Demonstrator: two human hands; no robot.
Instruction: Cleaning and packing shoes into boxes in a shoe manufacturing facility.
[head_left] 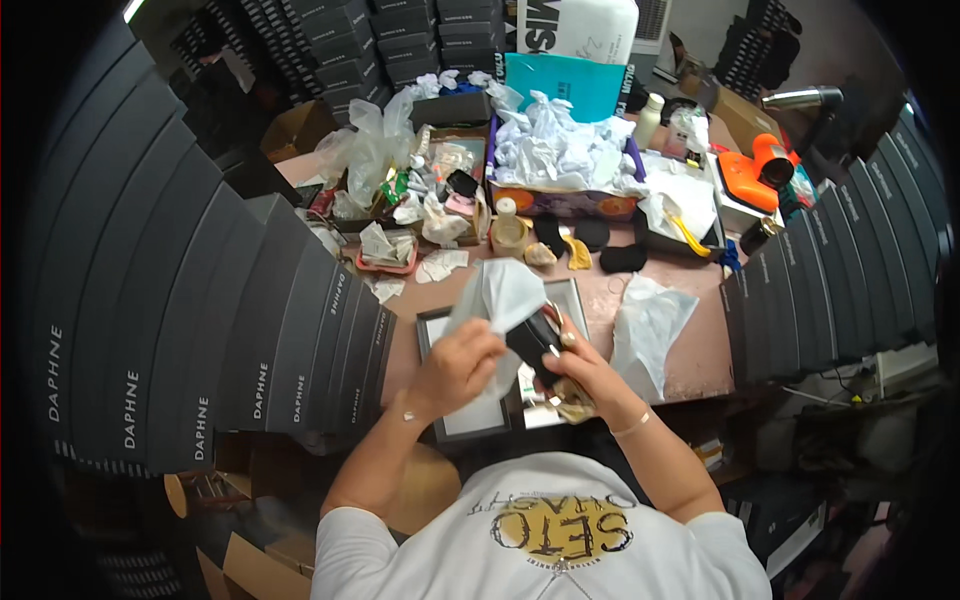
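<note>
My left hand is closed, pinching a thin white wrapping sheet that stands up loosely above the fingers. Beside it, my right hand grips a black shoe, whose upper end touches the sheet. Both hands are over an open shoebox with dark sides and a pale inside; my arms and the sheet cover much of it. Something shiny and gold-brown shows below my right hand, too covered to name. Right of that hand, another white sheet lies crumpled on the pink table.
Tall stacks of dark shoeboxes flank me at the left and right. At the back stands a carton heaped with crumpled white paper. A cluttered tray, a jar, black pads and an orange device surround it.
</note>
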